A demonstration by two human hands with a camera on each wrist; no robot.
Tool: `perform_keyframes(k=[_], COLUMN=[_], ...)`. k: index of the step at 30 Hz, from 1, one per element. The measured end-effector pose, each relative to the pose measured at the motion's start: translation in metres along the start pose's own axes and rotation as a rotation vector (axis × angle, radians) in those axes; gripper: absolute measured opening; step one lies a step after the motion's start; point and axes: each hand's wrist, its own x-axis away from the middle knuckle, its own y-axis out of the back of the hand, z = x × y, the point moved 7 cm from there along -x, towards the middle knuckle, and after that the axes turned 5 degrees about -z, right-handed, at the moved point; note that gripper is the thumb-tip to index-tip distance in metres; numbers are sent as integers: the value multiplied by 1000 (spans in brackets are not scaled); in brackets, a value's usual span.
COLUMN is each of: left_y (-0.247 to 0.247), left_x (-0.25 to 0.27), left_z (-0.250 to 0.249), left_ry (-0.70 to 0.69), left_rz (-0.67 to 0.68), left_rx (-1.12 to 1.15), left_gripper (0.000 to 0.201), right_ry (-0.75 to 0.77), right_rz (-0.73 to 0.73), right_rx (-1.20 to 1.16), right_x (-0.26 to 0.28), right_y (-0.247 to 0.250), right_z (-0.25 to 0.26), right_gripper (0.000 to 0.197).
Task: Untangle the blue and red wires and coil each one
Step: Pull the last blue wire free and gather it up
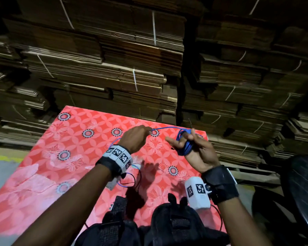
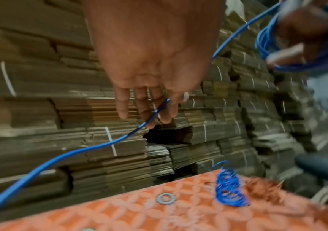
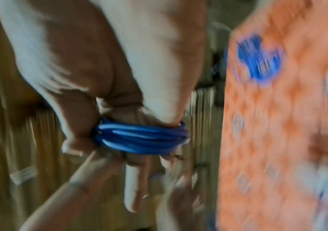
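Blue thin plastic-coated wire [image 1: 169, 128] is being coiled: we are winding it round our right hand's [image 1: 199, 150] half-curled fingers. Our left hand [image 1: 134, 138] is pinching the feeding strand; next we are judging another wrap is needed.

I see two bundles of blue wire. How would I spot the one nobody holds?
Find the red flowered tablecloth. Near its edge lies a loose blue coil, untouched. The other bundle is wound tightly round the right hand's fingers.
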Motion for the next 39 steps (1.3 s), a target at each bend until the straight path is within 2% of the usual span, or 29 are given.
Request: perform_keyframes(k=[2,5,8,10,12,15,18,21,23,24,26,28,32,34,37,39], left_y=[-12,-34,-49,-49,-42,-30,-20,-9,0,6,21,36,59,67,73,72], left_x=[4,19,33,41,47,50,47,44,43,41,38,32,19,14,6,3], left_z=[-10,-29,-54,-71,-83,-94,-98,-79,-57,-47,-32,-27,-24,-25,-22,-16], left_ry=[-14,-19,-60,-93,-136,-204,-260,-199,-136,-112,-83,-84,-65,-54,-11,60], left_rz=[25,103,153,172,168,131,76,-16,-78,-112,-193,-258,-363,-399,-414,-410], left_rx=[265,547,594,587,574,494,374,358,326,292,231,221,235,275,313,333], left_gripper=[25,37,31,31,33,34,32,29,34,37,45,48,30,27,28,26], right_ry=[64,208,385,485,530,470,346,202,129,104,37,-33,-161,-202,-250,-253], right_rz=[-4,-65,-176,-286,-411,-634,-617,-605,-638,-632,-574,-467,-322,-203,-23,9], right_rx=[-147,-229,-257,-163,65,785,1343,1646,1782,1826,1906,1933,1808,1565,1214,966], right_x=[-5,-12,-13,-12,-12,-7,-7,-3,6,10,16,19,20,22,30,35], right_y=[-10,-27,-26,-14,-1,27,45,64,74,75,75,70,65,51,25,16], right_z=[8,32,56,66,69,64,52,49,53,55,50,37,15,1,-18,-23], right_gripper=[29,29,33,29,25,38,42,36,56,59,41,35,37,38,49,41])
